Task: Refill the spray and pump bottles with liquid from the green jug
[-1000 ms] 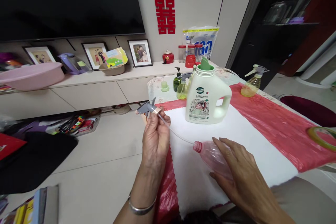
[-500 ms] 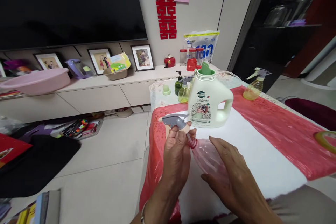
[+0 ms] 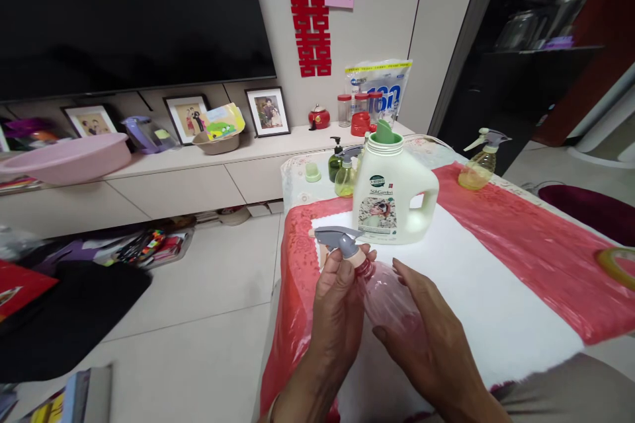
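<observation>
Left hand grips smooth grey spray head at neck of see-through pink bottle, right hand curled round its rounded body, above fuzzy-edged white cloth.

spray head: got brought over from well off to the left, now set right against the neck of the pink bottle
tube: was stretched across the gap a second ago, now totally hidden
left hand: moved across too, now held close up by the neck
bottle tilt: neck pointed up more than before
red sheet: left side way less covered by the arm
</observation>
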Motion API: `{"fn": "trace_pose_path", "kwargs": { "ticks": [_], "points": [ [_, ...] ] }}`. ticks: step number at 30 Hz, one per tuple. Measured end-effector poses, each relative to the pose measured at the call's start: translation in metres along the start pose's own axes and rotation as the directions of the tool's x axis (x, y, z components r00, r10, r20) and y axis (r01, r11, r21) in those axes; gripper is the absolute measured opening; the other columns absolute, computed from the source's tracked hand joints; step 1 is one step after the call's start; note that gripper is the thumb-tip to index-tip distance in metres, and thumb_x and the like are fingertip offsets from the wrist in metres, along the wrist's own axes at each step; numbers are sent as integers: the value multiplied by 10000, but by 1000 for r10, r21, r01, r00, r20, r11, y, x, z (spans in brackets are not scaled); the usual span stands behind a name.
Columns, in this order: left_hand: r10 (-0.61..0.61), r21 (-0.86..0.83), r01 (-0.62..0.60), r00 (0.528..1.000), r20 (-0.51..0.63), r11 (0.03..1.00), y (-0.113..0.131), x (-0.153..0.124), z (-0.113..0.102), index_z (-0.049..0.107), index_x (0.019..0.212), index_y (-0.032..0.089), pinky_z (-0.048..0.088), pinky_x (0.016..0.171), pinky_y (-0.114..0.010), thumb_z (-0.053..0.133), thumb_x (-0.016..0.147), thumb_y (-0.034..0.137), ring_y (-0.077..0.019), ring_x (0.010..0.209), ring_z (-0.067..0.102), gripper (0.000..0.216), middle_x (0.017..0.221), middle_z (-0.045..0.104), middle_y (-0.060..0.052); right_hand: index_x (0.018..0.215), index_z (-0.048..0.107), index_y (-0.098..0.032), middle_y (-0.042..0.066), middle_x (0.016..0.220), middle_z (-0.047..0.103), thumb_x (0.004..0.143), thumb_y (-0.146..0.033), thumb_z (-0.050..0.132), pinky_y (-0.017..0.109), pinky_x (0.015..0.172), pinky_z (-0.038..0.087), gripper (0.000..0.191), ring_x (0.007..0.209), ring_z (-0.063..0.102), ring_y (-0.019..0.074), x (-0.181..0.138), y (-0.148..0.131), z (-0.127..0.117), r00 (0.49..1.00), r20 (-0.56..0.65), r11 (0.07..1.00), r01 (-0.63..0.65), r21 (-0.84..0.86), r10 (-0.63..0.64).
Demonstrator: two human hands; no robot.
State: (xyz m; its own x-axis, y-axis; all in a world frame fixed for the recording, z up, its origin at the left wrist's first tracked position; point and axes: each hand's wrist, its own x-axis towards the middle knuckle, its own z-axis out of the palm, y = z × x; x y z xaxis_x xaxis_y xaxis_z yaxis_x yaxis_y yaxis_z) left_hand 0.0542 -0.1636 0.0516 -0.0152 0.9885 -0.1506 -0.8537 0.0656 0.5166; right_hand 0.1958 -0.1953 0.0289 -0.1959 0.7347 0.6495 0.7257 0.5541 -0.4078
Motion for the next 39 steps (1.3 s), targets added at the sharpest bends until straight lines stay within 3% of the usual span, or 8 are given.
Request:
{"fn": "trace_pose_path", "kwargs": {
  "ticks": [11, 15, 24, 26, 30, 32, 35, 39],
  "points": [
    [-49, 29, 47, 996, 75, 998, 7, 3, -6, 725, 1020, 182, 518, 905, -317, 873, 725, 317, -195, 981, 696, 356, 1021, 753, -54, 1485, 387, -237, 45, 1313, 567, 958, -486, 570, 165, 902, 543, 610, 1130, 608, 116, -3, 4, -3, 988, 106, 964, -136, 231, 114],
    [-80, 7, 80, 996, 43, 997, 6, 2, -7, 712, 1012, 201, 524, 909, -350, 887, 706, 326, -216, 963, 708, 374, 1042, 756, -60, 1493, 398, -269, 39, 1304, 575, 949, -470, 594, 167, 895, 545, 612, 1111, 621, 124, -5, 6, -3, 976, 143, 921, -202, 333, 163],
    [-114, -6, 114, 993, 11, 993, 4, 0, -8, 688, 1034, 227, 528, 903, -367, 910, 664, 360, -231, 979, 707, 451, 1072, 745, -58, 1503, 401, -271, 56, 1354, 545, 921, -481, 631, 208, 928, 543, 661, 1157, 603, 153, -10, 3, -2, 968, 142, 904, -244, 352, 206],
    [-156, -15, 156, 988, -1, 988, 4, 1, -9, 681, 1056, 221, 523, 918, -371, 917, 649, 386, -235, 991, 701, 499, 1088, 737, -67, 1490, 431, -273, 56, 1374, 533, 908, -523, 635, 241, 968, 538, 665, 1176, 594, 167, -10, -1, -5, 925, 226, 824, -376, 425, 306],
    [-212, -29, 212, 977, -8, 977, 5, 1, -12, 677, 1068, 218, 504, 979, -388, 913, 658, 390, -250, 1057, 686, 504, 1117, 728, -76, 1482, 454, -221, 99, 1441, 471, 884, -563, 646, 341, 1104, 480, 715, 1274, 541, 219, -4, -4, -11, 793, 460, 520, -609, 598, 400],
    [-224, -32, 224, 974, -11, 974, 5, 2, -13, 678, 1075, 216, 504, 985, -382, 907, 673, 379, -253, 1088, 679, 490, 1136, 724, -76, 1495, 444, -200, 125, 1456, 450, 899, -539, 633, 379, 1125, 462, 712, 1306, 517, 246, 0, 0, -12, 789, 516, 431, -614, 661, 334],
    [-223, -40, 222, 974, -31, 974, 4, 4, -16, 678, 1090, 214, 514, 981, -376, 912, 672, 340, -239, 1056, 692, 495, 1136, 727, -73, 1504, 449, -207, 135, 1457, 446, 939, -501, 585, 402, 1112, 469, 651, 1312, 508, 257, 3, 8, -9, 794, 549, 381, -607, 697, 260],
    [-213, -45, 211, 976, -48, 976, 1, 7, -18, 682, 1083, 206, 529, 962, -367, 914, 669, 322, -218, 981, 711, 488, 1114, 735, -74, 1482, 485, -237, 117, 1432, 476, 958, -499, 555, 392, 1099, 478, 591, 1256, 550, 233, 3, 11, -6, 773, 576, 292, -635, 715, 268]
  ]
}}
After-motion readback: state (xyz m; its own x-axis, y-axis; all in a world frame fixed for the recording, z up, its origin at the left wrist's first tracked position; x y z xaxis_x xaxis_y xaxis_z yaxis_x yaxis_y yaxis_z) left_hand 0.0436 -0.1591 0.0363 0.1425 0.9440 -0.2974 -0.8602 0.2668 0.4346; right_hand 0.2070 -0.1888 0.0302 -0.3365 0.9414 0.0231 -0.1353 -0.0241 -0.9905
